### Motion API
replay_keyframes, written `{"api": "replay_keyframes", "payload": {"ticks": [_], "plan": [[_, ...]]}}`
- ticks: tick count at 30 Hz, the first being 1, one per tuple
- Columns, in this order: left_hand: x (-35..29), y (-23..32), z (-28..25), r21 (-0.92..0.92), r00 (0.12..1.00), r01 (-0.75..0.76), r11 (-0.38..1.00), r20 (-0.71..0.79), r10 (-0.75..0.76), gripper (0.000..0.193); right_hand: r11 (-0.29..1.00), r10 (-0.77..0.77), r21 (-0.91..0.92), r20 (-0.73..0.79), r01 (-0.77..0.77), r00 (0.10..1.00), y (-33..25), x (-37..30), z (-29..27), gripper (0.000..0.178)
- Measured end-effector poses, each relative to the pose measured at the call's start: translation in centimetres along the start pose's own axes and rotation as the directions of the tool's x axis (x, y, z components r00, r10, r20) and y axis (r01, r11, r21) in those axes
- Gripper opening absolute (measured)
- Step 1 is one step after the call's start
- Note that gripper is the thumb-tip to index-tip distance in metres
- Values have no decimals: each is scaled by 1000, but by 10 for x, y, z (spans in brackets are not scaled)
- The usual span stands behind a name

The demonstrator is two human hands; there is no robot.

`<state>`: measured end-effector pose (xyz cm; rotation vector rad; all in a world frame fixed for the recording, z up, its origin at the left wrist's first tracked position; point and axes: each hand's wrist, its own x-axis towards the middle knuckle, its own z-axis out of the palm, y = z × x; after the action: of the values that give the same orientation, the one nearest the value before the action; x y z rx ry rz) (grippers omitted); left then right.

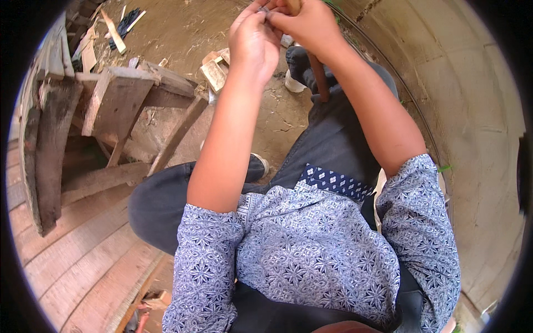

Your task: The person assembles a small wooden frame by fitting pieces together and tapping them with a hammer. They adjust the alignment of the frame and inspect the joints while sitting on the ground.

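Note:
Both my hands are raised together at the top edge of the view, fingers meeting. My left hand (256, 47) is closed, its fingertips pinched round a small greyish thing (264, 10) too small to make out. My right hand (308, 25) is closed on a wooden stick (318, 77), which looks like a tool handle. One end of the stick hangs below my right hand, over my trouser leg; its upper part is partly hidden by the fingers and cut off by the frame. My right thumb and fingertips touch the small thing beside my left fingers.
At left stands a rough wooden frame (119, 100) of thick boards, with planks (83, 250) below it. Wood offcuts (214, 75) and a long splinter (112, 32) lie on the dirt floor (177, 33). A pale wall (461, 83) curves along the right, a dark cable (408, 86) at its foot.

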<state>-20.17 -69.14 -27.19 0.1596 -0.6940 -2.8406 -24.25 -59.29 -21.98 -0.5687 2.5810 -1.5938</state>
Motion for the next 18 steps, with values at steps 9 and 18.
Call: {"api": "replay_keyframes", "payload": {"ticks": [9, 18], "plan": [[-8, 5, 19, 69, 994, -96, 993, -54, 100, 22, 994, 57, 90, 51, -62, 997, -2, 2, -9, 25], [-37, 45, 48, 383, 986, -147, 912, -19, 167, 27, 970, 21, 244, 19, -25, 1000, -42, -12, -5, 21]]}}
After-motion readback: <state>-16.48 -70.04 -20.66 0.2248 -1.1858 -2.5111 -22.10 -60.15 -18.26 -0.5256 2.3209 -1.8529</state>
